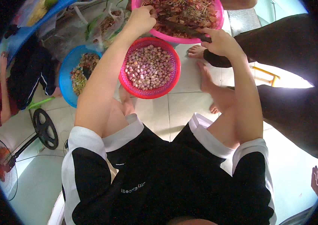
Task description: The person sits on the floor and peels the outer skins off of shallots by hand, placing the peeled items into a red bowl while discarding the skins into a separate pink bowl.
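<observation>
A pink plastic basin (220, 17) full of dry, reddish-brown onion or shallot skins and stringy roots stands at the top. My right hand (222, 40), at its right rim, grips the dark handle of a knife (180, 28), whose dark blade slants across the skins toward my left hand. My left hand (142, 19) is over the left rim, fingers bent near the blade's far end; whether they pinch anything is hidden. Just below, a red plastic colander (177, 67) on the floor holds many small peeled shallots (147, 69). My left forearm passes beside it.
A blue basin (64, 76) with vegetable scraps stands left, partly behind my forearm. Plastic bags (111, 24) with greens lie beyond it. A pedestal fan (45, 129) is at far left. Other people's dark-trousered legs (277, 39) flank me. A yellow stool (273, 76) is on the right.
</observation>
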Demonstrator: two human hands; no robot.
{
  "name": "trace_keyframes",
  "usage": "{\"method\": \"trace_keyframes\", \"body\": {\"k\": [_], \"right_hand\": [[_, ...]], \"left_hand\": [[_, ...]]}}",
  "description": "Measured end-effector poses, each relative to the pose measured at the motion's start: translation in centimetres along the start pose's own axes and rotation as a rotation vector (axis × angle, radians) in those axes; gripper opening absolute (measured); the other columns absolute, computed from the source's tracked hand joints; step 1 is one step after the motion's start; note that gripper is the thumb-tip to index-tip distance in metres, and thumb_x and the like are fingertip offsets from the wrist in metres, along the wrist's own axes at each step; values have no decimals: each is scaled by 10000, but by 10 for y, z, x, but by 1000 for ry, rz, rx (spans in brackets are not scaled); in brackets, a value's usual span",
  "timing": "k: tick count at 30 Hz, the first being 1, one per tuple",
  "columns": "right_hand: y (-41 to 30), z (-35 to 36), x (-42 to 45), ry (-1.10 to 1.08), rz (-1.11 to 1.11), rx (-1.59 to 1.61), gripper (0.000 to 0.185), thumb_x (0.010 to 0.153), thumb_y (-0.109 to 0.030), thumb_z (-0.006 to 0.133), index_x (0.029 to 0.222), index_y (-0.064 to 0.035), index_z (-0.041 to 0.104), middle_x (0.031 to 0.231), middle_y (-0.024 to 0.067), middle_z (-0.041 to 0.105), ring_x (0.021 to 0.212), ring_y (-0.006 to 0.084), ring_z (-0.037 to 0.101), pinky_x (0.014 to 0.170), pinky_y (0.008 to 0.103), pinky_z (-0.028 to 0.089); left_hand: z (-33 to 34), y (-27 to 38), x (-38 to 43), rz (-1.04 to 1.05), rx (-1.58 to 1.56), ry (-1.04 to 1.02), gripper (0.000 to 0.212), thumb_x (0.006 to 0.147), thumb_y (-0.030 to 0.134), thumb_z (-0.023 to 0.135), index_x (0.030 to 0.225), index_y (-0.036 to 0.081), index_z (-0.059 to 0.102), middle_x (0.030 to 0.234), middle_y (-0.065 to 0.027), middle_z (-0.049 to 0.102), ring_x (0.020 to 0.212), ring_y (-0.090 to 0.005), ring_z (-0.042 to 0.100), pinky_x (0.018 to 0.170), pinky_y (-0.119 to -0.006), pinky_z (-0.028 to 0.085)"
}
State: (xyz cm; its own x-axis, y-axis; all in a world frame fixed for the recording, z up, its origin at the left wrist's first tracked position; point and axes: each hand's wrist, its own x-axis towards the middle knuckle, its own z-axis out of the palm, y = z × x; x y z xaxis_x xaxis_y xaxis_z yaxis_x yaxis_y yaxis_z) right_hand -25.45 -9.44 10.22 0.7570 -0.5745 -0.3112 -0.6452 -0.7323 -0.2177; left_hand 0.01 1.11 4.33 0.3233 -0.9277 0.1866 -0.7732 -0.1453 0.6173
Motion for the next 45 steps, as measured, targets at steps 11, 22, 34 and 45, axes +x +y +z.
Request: {"method": "trace_keyframes", "body": {"k": [11,22,34,45], "right_hand": [[18,-23,-15,-158,242,530,375,940,-237,527,1219,10,577,524,-4,444,451,90,435,422,265,356],[27,-2,-11,174,35,271,452,896,-397,581,915,49,652,607,113,581,475,161,542,485,296,431],[-21,11,21,147,23,596,533,852,-438,514,1128,7,614,1039,249,654,1003,384,630,889,413,475],[-60,17,26,83,-88,854,576,884,-449,577,1347,-118,487,1108,219,648,1024,316,629,916,381,466]], "left_hand": [[26,-40,31,-451,24,-236,298,886,214,545,1102,17,604,925,-177,662,894,-296,639,750,-391,511],[34,-31,19,-348,-237,-337,495,842,132,553,1325,44,491,1237,-165,579,1101,-254,576,912,-372,464],[6,13,-6,-366,-981,-377,347,976,120,514,1288,-28,483,1207,-106,598,1062,-220,622,916,-313,527],[-14,32,-29,-436,-1212,-316,270,950,51,503,1204,-24,558,1160,-137,620,1036,-250,629,938,-361,516]]}}
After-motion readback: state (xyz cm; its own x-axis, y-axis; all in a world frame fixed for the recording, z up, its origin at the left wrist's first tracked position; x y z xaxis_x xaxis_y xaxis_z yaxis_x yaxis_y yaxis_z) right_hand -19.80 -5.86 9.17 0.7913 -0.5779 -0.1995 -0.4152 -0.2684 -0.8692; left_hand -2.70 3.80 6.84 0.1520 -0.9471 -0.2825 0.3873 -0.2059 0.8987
